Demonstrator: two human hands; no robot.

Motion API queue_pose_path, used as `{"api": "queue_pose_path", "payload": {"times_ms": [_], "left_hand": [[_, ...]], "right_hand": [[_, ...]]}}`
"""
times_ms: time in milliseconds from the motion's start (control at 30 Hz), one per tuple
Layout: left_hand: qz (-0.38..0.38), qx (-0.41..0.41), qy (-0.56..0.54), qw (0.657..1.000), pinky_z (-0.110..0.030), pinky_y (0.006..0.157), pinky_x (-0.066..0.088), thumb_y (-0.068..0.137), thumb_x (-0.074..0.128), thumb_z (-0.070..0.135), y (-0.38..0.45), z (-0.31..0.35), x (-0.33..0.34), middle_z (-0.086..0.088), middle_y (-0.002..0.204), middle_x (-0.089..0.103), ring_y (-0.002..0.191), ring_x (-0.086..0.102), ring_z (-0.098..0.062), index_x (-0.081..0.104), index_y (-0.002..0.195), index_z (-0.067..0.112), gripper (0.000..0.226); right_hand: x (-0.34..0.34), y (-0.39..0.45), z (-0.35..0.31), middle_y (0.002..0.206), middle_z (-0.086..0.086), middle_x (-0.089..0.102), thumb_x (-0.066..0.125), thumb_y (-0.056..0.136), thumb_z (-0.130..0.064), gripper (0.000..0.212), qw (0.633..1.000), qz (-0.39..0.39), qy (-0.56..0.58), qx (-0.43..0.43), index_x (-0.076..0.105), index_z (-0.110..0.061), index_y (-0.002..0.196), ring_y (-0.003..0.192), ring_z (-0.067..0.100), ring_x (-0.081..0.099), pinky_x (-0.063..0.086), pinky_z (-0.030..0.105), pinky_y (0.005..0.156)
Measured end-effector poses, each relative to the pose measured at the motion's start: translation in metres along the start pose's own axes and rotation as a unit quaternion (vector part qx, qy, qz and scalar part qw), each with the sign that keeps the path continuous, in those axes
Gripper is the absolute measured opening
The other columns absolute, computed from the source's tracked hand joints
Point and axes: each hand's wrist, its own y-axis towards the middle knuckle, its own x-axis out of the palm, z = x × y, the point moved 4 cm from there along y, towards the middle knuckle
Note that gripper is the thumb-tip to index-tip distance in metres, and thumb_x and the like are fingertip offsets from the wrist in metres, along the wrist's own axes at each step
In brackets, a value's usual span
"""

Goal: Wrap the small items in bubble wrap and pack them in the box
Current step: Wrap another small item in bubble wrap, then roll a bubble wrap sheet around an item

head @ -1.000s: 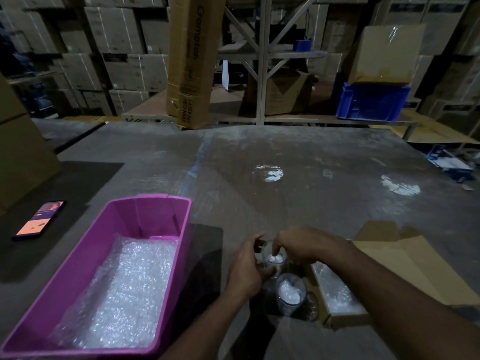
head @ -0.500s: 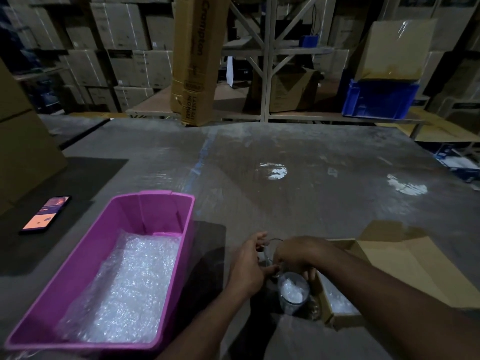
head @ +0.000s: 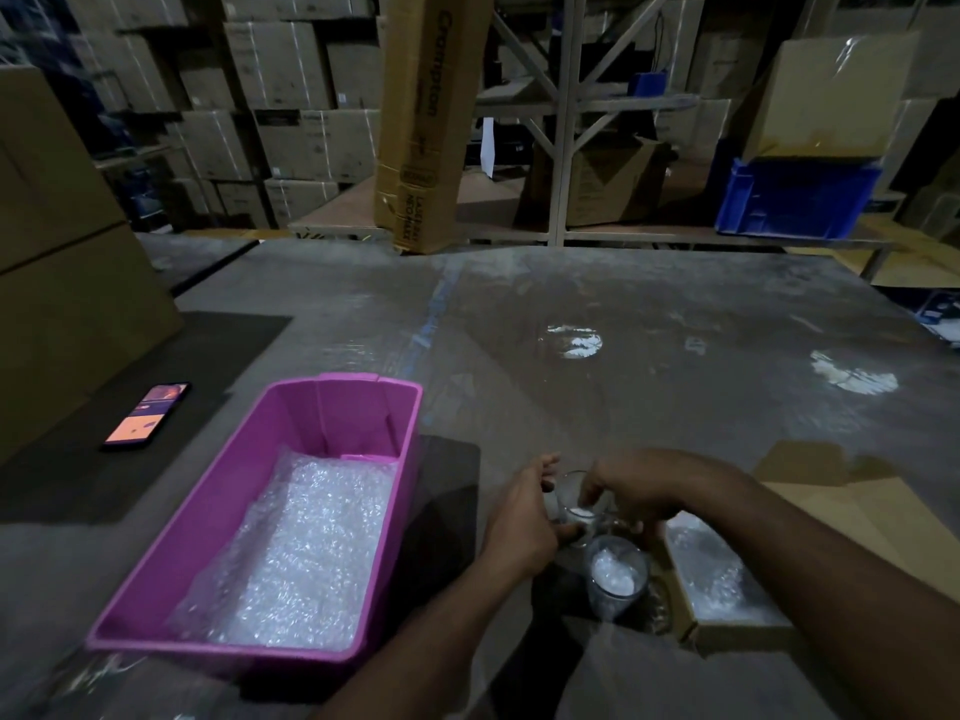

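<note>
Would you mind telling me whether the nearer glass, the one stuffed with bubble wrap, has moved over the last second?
No. The nearer glass stays put beside the cardboard box, just left of its corner; only the camera shifted.

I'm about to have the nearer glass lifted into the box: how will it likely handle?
The nearer glass looks like clear, smooth glass, so probably fragile and somewhat slippery in bare fingers. It stands upright and taller than wide, so a sideways push might tip it. The bubble wrap stuffed inside seems loose and light and could shift when lifted.
</note>
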Motion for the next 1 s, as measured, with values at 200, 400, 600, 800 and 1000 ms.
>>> {"api": "queue_pose_path", "payload": {"times_ms": [200,400,600,800,1000], "left_hand": [[0.062,0.035,0.032,0.997,-0.029,0.094,0.055,0.085,0.074,0.009,-0.024,0.020,-0.039,0.014,0.129,0.058,0.114,0.056,-0.001,0.054,0.136,0.030,0.059],[0.216,0.047,0.002,0.975,-0.028,0.080,0.057,0.082,0.061,0.001,-0.059,0.040,-0.104,0.018,0.086,0.071,0.083,0.067,0.002,0.066,0.081,0.033,0.033],[0.324,0.017,0.003,0.946,-0.034,0.064,0.055,0.079,0.059,0.003,-0.094,0.019,-0.171,0.014,0.075,0.071,0.068,0.064,-0.003,0.068,0.075,0.026,0.026],[0.313,-0.075,0.074,0.944,-0.033,0.072,0.058,0.085,0.066,0.009,-0.111,-0.036,-0.225,0.008,0.083,0.075,0.076,0.070,-0.009,0.071,0.089,0.023,0.015],[0.036,-0.252,0.250,0.934,-0.036,0.097,0.051,0.079,0.085,0.040,-0.100,-0.109,-0.239,-0.007,0.138,0.061,0.117,0.062,-0.023,0.055,0.138,0.017,0.070]], "right_hand": [[-0.027,-0.033,-0.019,0.138,-0.007,0.060,0.050,0.096,0.003,0.054,0.982,0.178,-0.051,-0.050,0.056,-0.029,0.139,0.117,0.010,0.059,0.046,0.020,0.082],[-0.041,-0.041,-0.058,0.129,-0.018,0.065,0.052,0.091,-0.007,0.055,0.945,0.293,-0.057,-0.131,0.056,-0.037,0.137,0.119,0.012,0.060,0.049,0.033,0.096],[-0.033,-0.047,-0.123,0.117,-0.011,0.072,0.052,0.092,-0.010,0.042,0.905,0.348,0.045,-0.241,0.067,-0.031,0.126,0.111,0.012,0.065,0.050,0.030,0.089],[-0.003,-0.029,-0.188,0.118,-0.005,0.073,0.055,0.094,-0.016,0.033,0.875,0.346,0.080,-0.330,0.071,-0.024,0.121,0.107,0.013,0.067,0.054,0.035,0.093],[0.026,-0.001,-0.237,0.116,0.004,0.074,0.054,0.089,-0.009,0.035,0.894,0.308,0.036,-0.325,0.073,-0.017,0.117,0.109,0.024,0.065,0.053,0.035,0.089]]}}
